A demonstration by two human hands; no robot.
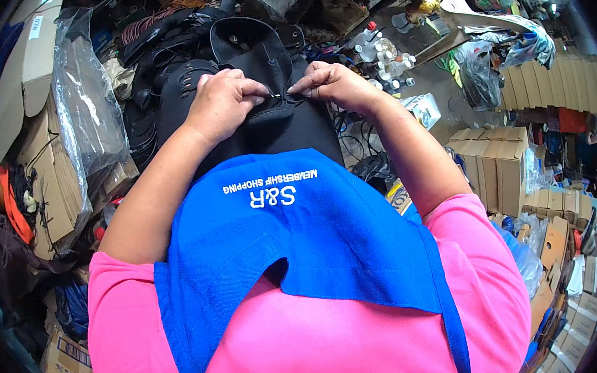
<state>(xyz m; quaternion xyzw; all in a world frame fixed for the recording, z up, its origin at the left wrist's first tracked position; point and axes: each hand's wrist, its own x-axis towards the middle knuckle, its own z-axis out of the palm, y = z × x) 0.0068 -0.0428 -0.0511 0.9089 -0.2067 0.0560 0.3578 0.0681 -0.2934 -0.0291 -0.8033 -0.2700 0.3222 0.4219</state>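
Cardboard boxes (496, 169) crowd the room around our lap (301, 135), where our left hand (224, 102) and right hand (338, 86) pinch the black piece (264, 63) between them, perhaps by a thread too fine to make out, so a loose pinch could let it slip free.

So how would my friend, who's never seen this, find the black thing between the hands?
Start at the blue apron and go up the picture. There, the left hand and right hand face each other, with the black piece between them. Unlike the black pile to its left, it has both hands' fingertips at it and a rounded top.
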